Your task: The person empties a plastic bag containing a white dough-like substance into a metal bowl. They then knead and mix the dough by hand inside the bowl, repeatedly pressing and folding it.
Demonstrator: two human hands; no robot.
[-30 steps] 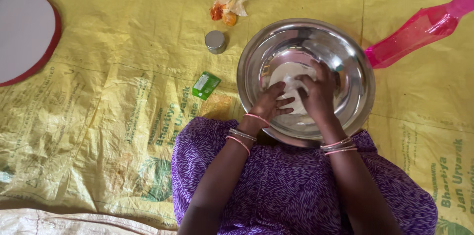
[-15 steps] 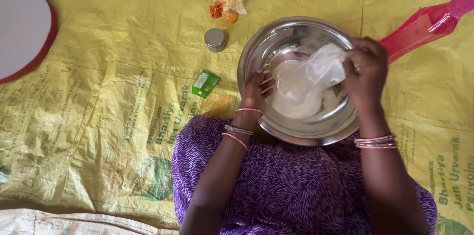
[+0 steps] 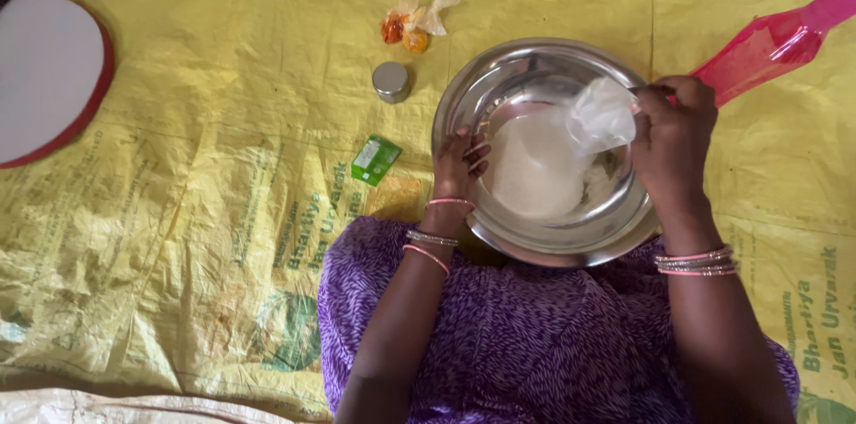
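Fingers of your right hand (image 3: 673,143) pinch together on the top of a thin clear plastic bag (image 3: 599,115), holding it up over the right side of the steel bowl (image 3: 499,76). White flour (image 3: 535,170) spreads below the bag's mouth, across the bottom of the bowl. Your left hand (image 3: 459,165) rests on the bowl's left rim, its fingers curled over the edge and slightly spread, touching the metal inside. The bowl sits on your lap against the purple patterned dress (image 3: 535,335), right of centre. Just right of your right hand, a pink plastic scoop (image 3: 776,41) lies on the yellow sheet (image 3: 178,165), pointing far right. Left of the bowl lie a small green packet (image 3: 375,160) and a small round metal tin (image 3: 390,82). Farther off sits a little bag of orange bits (image 3: 412,23). Far left lies a round white board with a red rim (image 3: 45,76).
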